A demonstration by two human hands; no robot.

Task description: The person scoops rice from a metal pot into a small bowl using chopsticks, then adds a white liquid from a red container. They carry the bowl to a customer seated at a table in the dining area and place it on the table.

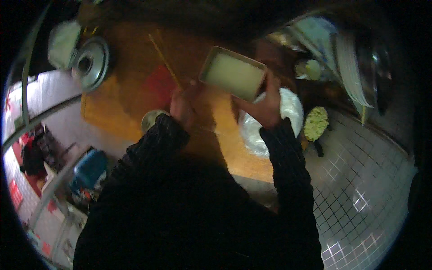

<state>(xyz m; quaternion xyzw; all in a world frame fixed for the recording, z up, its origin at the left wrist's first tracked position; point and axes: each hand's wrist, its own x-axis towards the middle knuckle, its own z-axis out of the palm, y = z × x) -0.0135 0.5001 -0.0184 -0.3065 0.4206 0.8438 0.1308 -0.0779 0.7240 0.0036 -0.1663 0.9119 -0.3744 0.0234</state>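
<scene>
My left hand point(182, 104) grips a pair of thin wooden chopsticks point(164, 60), which slant away over the wooden table point(104, 104). In my right hand point(265, 104) is a rectangular container point(233, 74) with rounded corners, held by its near right corner. Its inside looks pale and smooth; whether that is a filling or the bare bottom I cannot tell. Clear plastic wrap or a bag point(292, 106) covers a round white thing below my right hand and wrist. A small round bowl point(148, 119) sits partly hidden behind my left sleeve. Beyond my left hand lies a blurred red patch point(160, 84).
A round metal lid or basin point(94, 64) stands at the far left, beside a pale container point(64, 44). To the right are a heap of shredded pale-green food point(316, 123), a pale cup point(313, 69) and a tiled surface point(351, 189). A blue item point(89, 168) is at lower left.
</scene>
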